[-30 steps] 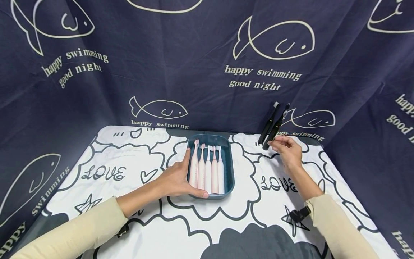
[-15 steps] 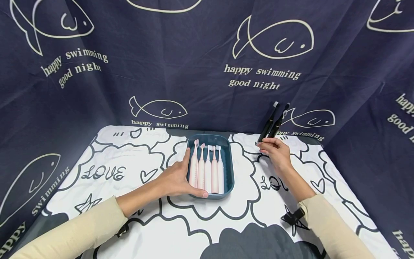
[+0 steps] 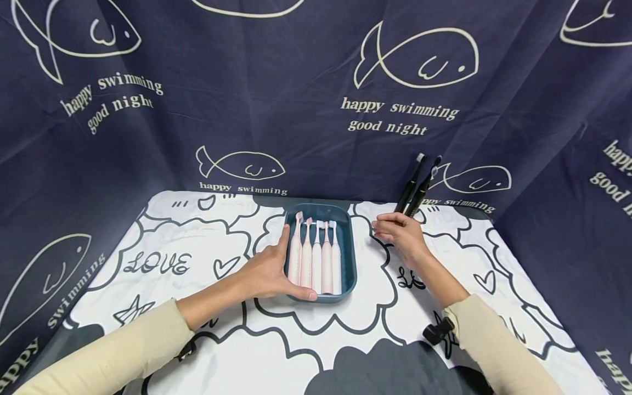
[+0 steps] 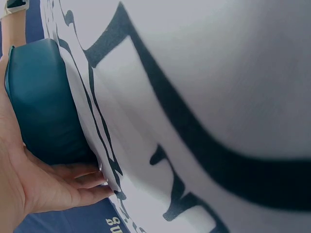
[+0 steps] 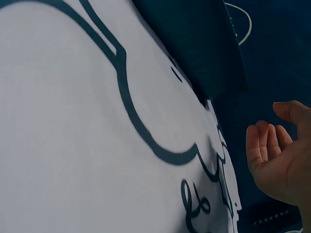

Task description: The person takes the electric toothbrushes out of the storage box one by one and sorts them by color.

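My left hand (image 3: 271,271) grips the blue tray (image 3: 349,258), thumb over its front rim and fingers along its left wall. In the left wrist view those fingers (image 4: 85,182) bend round the wall's corner. Several pink and white electric toothbrushes (image 3: 327,266) lie side by side in the tray, heads toward the back. Black electric toothbrushes (image 3: 407,193) lean against the curtain at the back right, their lower ends partly hidden behind my right hand (image 3: 405,237). That hand is over the cloth, between them and the tray, fingers loosely bent and holding nothing, as the right wrist view shows.
A white cloth with black drawings (image 3: 217,362) covers the table. Dark blue curtain (image 3: 296,99) with fish prints rises along the back and both sides. A black strap-like piece (image 3: 438,331) sits at the right cuff.
My right hand has let go of a black toothbrush, left leaning by the curtain, and has moved left toward the tray. The left hand and tray stay put.
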Motion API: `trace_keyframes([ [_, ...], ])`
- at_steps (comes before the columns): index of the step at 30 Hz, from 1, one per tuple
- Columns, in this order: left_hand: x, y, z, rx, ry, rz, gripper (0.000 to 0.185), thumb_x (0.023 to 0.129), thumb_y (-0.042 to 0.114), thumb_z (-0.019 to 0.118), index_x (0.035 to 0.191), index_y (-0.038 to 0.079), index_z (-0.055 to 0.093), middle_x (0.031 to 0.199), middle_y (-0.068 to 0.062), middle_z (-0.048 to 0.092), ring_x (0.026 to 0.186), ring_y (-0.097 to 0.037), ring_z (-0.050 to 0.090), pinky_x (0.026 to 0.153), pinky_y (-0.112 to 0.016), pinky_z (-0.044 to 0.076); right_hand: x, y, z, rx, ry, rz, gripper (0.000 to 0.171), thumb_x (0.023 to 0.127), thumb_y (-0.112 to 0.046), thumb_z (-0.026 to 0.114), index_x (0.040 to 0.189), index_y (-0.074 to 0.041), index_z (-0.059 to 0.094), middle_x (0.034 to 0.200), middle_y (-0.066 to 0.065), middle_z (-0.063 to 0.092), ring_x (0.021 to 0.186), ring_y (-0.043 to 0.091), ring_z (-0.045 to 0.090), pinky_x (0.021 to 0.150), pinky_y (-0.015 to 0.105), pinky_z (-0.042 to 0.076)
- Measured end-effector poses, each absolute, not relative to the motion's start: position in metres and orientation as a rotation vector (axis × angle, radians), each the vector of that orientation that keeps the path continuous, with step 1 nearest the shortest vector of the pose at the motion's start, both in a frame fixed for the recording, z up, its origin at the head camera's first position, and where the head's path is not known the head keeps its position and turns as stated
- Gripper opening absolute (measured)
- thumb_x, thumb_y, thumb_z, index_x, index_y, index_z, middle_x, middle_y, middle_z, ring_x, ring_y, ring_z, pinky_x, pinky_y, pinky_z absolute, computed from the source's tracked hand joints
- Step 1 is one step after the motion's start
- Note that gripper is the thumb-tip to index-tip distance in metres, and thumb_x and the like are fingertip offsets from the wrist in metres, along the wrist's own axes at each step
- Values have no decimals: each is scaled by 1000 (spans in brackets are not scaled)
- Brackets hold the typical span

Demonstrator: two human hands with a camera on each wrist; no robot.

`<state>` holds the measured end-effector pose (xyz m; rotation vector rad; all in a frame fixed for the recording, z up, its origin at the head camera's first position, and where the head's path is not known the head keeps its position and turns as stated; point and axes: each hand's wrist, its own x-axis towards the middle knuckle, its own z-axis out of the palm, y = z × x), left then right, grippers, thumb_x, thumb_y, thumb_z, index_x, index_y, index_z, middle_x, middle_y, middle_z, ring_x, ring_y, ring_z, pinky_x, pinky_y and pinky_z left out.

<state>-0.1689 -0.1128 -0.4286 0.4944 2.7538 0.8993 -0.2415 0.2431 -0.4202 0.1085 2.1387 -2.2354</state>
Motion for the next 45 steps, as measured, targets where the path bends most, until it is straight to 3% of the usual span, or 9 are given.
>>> trace_keyframes([
  [8,-170,-112,-429,512,2768,894,177,62,88,94,181,5,-7,156,-33,64,141,-39,67,112,-55,59,-240,227,-416,72,2153,-2156,30,103,-2,77,128,11,68,92,-9,82,90,8,82,87,24,67],
  [15,-170,-112,-429,518,2771,899,178,62,89,94,181,4,-7,151,-33,67,135,-37,70,110,-54,60,-238,211,-417,35,2075,-2210,15,104,1,75,118,5,74,90,-6,83,86,10,81,85,26,68],
  [22,-171,-111,-430,514,2771,907,178,61,88,95,181,5,-7,149,-32,68,132,-34,71,109,-53,60,-237,199,-415,36,2045,-2249,24,103,4,74,125,14,72,88,-4,83,82,11,82,81,27,68],
  [30,-170,-111,-429,508,2766,911,178,62,87,95,181,4,-7,150,-34,67,133,-35,71,110,-53,60,-235,190,-408,7,1974,-2292,16,102,5,76,117,8,77,89,-1,85,80,13,83,81,29,69],
  [45,-168,-111,-428,495,2762,900,177,63,87,95,181,4,-7,152,-33,66,135,-36,70,112,-54,59,-232,173,-403,-49,1993,-2251,30,102,4,76,128,17,71,91,-1,84,81,12,83,83,28,68],
])
